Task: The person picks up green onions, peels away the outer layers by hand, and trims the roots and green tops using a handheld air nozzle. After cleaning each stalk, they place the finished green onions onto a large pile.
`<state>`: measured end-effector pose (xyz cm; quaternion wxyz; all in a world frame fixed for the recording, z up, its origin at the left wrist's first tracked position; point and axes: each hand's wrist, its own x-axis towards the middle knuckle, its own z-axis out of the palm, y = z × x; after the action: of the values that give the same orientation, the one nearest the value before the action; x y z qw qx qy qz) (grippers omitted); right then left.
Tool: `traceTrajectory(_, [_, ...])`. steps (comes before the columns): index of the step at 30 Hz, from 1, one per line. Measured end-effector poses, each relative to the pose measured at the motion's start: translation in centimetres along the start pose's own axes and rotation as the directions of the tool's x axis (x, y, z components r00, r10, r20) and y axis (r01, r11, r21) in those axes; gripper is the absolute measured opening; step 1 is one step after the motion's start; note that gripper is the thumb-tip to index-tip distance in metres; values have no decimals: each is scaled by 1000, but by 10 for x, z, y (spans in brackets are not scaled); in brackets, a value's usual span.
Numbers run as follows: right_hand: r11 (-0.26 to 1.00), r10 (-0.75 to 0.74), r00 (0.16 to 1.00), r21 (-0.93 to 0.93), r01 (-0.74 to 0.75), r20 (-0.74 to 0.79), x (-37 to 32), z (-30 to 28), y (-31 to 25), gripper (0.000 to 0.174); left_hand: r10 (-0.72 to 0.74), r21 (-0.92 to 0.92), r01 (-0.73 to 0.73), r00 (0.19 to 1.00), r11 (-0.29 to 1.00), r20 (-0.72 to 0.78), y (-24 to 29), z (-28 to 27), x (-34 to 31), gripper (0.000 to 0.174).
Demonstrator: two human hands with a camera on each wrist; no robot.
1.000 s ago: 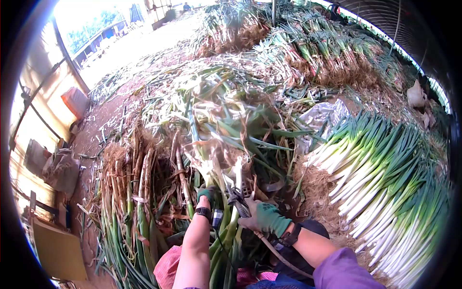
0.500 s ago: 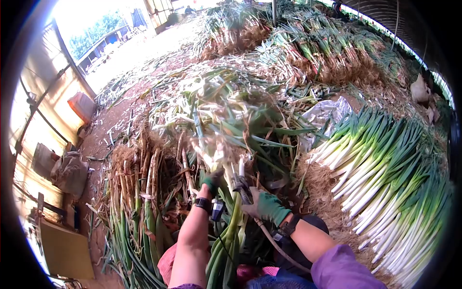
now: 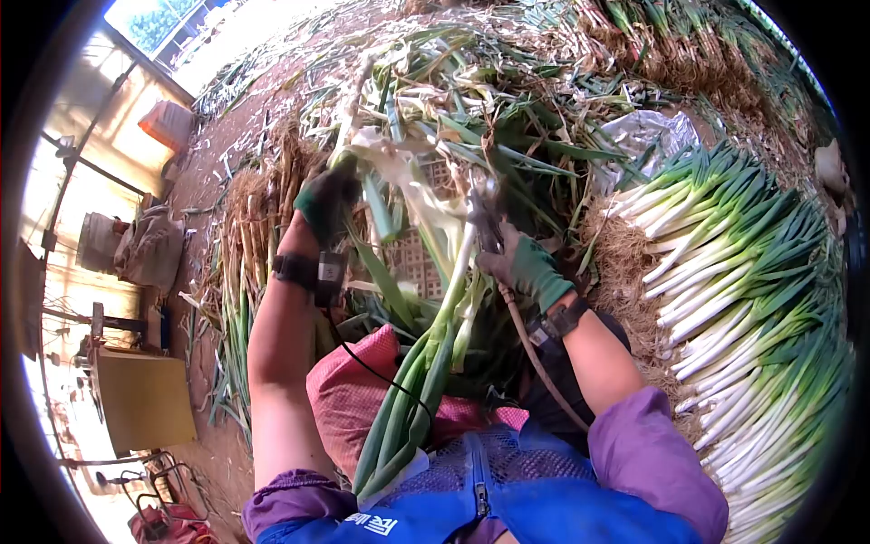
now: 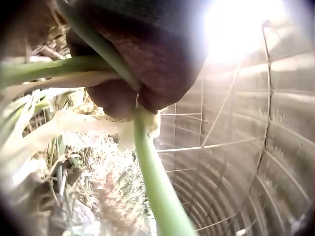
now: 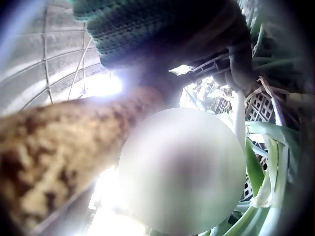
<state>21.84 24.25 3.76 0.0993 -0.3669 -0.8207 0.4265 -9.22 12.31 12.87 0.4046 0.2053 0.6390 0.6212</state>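
My left hand (image 3: 328, 201), in a dark green-palmed glove, is raised at the left of the work spot. It grips green onion leaves, and a green stalk (image 4: 160, 182) runs down from its fingers in the left wrist view. Pale loose skin (image 3: 385, 159) trails to the right of that hand. My right hand (image 3: 530, 267), gloved too, holds an air gun (image 3: 485, 225) with a hose (image 3: 536, 363) running back from it. The gun's tip is close by the white shank of a green onion (image 3: 462, 254), whose green leaves (image 3: 399, 412) hang toward my lap.
Behind the onion is a plastic lattice crate (image 3: 408, 267). A heap of stripped leaves (image 3: 453, 82) spreads beyond it. Untrimmed onions (image 3: 237, 263) stand at the left; cleaned onions (image 3: 725, 335) lie in a long row at the right. A pink sack (image 3: 349, 381) covers my lap.
My left hand has swung up and left, away from the right hand, with leaves in its grip. The head view has tipped further down. The right hand still holds the air gun.
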Motion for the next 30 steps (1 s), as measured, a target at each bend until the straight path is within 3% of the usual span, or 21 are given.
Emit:
traceTrajectory(1, [1000,6,999,26,-7,43,-3,0,0,68,-29,17,28,998,999,53,-11,-3,-12,17])
traceTrajectory(3, [1000,21,1000,-10,-21,-12,5,6,8,66,-63,52,54,982,997,177,-19,2,-30,20])
traceTrajectory(4, [1000,6,1000,-7,-6,-30,6,6,11,66,-59,-32,62,993,998,99,-26,12,-45,24])
traceTrajectory(5, [1000,-8,999,-5,8,-47,5,5,9,66,-93,-63,101,988,993,126,-34,10,-51,29])
traceTrajectory(9, [995,-43,998,91,38,53,4,1,5,71,-78,-77,90,986,993,149,-68,10,-66,34])
traceTrajectory(11, [986,-82,993,149,69,81,-2,4,1,61,-145,-38,151,979,988,142,-92,16,-72,33])
traceTrajectory(13, [980,-141,983,158,121,116,-9,11,-1,52,-266,154,245,954,957,137,-119,20,-78,29])
traceTrajectory(15, [994,-98,966,78,81,240,-22,17,-9,48,-231,116,218,966,969,116,-149,18,-81,30])
traceTrajectory(16, [994,-93,941,81,70,326,-37,13,-20,47,-267,390,189,951,901,157,-157,7,-76,46])
traceTrajectory(17, [995,-89,907,82,61,410,-48,12,-28,46,-245,329,192,961,925,127,-180,-4,-68,52])
traceTrajectory(18, [998,-28,810,62,-10,586,-54,18,-30,49,-222,266,189,970,945,97,-185,-5,-67,59])
traceTrajectory(19, [991,-92,830,-34,133,550,-63,24,-29,54,-465,-7,465,885,885,-21,-191,-5,-68,60])
traceTrajectory(22, [992,-117,857,15,127,502,-73,27,-29,54,-427,-77,430,903,900,50,-190,-4,-80,58])
traceTrajectory(26, [992,-126,823,91,90,554,-69,23,-32,49,-386,-175,372,921,911,-50,-193,-3,-86,61])
traceTrajectory(29, [983,-184,824,116,144,535,-66,27,-36,44,-381,-283,361,925,889,-15,-203,-12,-82,60])
traceTrajectory(30, [980,-199,831,119,160,519,-66,28,-39,41,-381,-205,361,922,910,-73,-209,-9,-75,58])
